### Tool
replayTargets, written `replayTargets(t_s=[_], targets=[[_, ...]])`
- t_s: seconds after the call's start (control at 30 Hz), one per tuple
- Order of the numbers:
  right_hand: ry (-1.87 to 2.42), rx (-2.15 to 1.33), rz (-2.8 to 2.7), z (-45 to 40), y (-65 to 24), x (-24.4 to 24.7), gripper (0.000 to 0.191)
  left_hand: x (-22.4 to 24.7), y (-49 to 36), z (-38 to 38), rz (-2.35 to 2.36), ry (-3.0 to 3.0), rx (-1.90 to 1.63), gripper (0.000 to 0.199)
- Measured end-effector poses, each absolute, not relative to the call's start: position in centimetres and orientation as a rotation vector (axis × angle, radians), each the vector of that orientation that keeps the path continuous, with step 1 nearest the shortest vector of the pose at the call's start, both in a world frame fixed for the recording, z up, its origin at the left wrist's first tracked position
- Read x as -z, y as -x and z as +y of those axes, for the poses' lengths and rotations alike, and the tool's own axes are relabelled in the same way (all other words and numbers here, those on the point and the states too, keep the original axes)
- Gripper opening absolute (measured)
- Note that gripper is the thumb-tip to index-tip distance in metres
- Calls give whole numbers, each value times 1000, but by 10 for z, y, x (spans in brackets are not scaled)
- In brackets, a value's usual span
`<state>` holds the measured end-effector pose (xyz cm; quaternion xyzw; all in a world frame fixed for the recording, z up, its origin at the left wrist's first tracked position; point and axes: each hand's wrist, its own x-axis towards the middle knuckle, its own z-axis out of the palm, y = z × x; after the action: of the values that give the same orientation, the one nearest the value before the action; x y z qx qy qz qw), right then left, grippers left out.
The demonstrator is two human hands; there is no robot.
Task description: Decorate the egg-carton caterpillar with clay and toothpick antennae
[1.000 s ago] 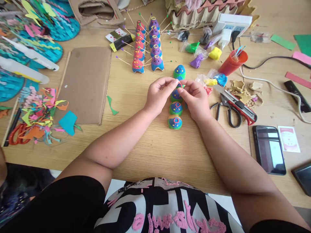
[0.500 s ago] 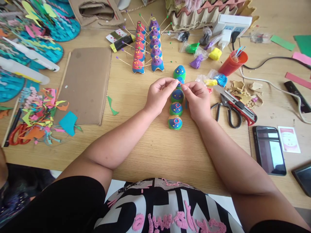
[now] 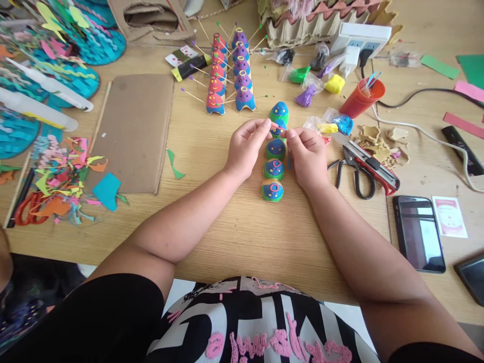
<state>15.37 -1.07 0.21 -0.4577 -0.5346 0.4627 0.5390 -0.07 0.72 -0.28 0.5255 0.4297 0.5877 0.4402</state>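
Note:
A thin strand of red clay (image 3: 279, 127) stretches between my two hands. My left hand (image 3: 246, 146) pinches one end of it between thumb and fingertips; my right hand (image 3: 308, 155) pinches the other. Both hold it just over a row of blue and green clay-covered egg-carton cups (image 3: 276, 149) with small yellow dots. The two cups nearest me, among them the front cup (image 3: 272, 191), carry red clay loops on top. Behind my left hand stand two finished-looking rows, a red and blue row (image 3: 216, 86) and a purple and blue row (image 3: 244, 97), with pins stuck in them.
Pliers (image 3: 357, 174) and a red box cutter (image 3: 372, 166) lie right of my right hand. Bagged clay (image 3: 305, 95), a red cup (image 3: 363, 98) and a phone (image 3: 419, 233) are farther right. Cardboard (image 3: 132, 133) and paper scraps (image 3: 71, 176) lie left.
My hands have drawn slightly apart, and a longer piece of the red clay strand now shows between the fingertips. The rows of cups have stayed in place.

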Motion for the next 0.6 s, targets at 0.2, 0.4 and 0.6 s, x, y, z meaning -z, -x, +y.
replayTargets(t_s=[0.2,0.4,0.6], targets=[[1080,-1108,-1271,-11,-154,-2,52,0,0,5,1028,-1359,-1456,41],[1069,-1093,-1281,-11,-153,-3,51,1,-1,3,959,-1459,-1390,45],[1058,-1099,-1320,-12,-154,-6,52,10,-1,6,945,-1422,-1411,36]])
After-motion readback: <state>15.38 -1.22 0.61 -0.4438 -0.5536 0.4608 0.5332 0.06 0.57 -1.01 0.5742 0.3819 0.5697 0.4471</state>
